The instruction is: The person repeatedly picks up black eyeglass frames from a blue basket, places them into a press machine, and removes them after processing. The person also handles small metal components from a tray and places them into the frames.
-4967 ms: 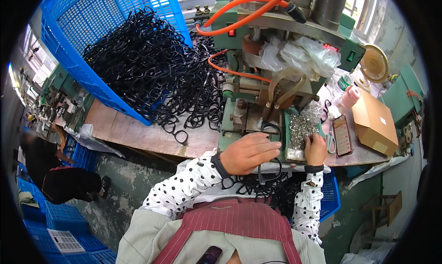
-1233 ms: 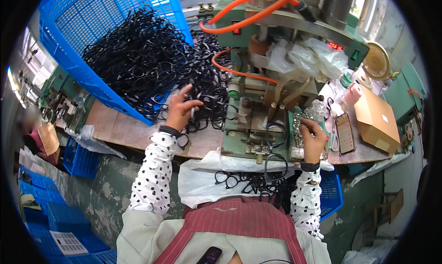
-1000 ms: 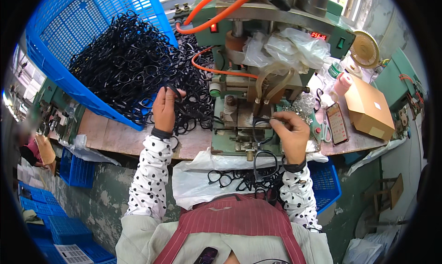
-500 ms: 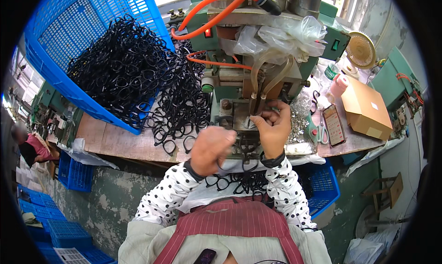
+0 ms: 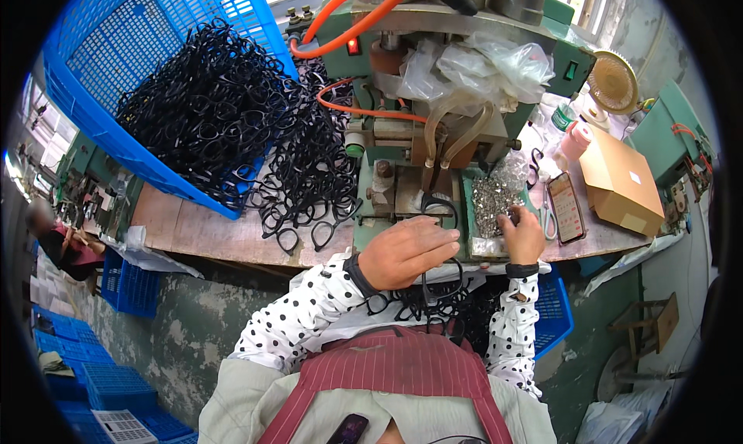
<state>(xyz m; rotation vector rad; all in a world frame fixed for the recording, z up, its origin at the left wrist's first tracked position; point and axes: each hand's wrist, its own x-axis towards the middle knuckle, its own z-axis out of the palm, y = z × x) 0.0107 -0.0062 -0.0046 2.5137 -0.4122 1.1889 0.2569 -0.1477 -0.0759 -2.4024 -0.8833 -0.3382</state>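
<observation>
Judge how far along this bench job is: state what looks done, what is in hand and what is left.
Done: a heap of black plastic eyeglass frames lies in the person's lap. In hand: the left hand sets one black frame at the green metal machine; the right hand reaches into the tray of small silver metal parts. Left: many black frames still fill the tilted blue plastic crate and spill across the wooden bench.

A: What does the left hand [image 5: 406,250] cover?
B: The near part of the black frame [image 5: 439,205] on the green machine [image 5: 433,119]; its grip can't be told.
A: The right hand [image 5: 523,235]?
B: Fingertips hidden among tiny metal parts [image 5: 495,200], too small to tell apart.
</observation>
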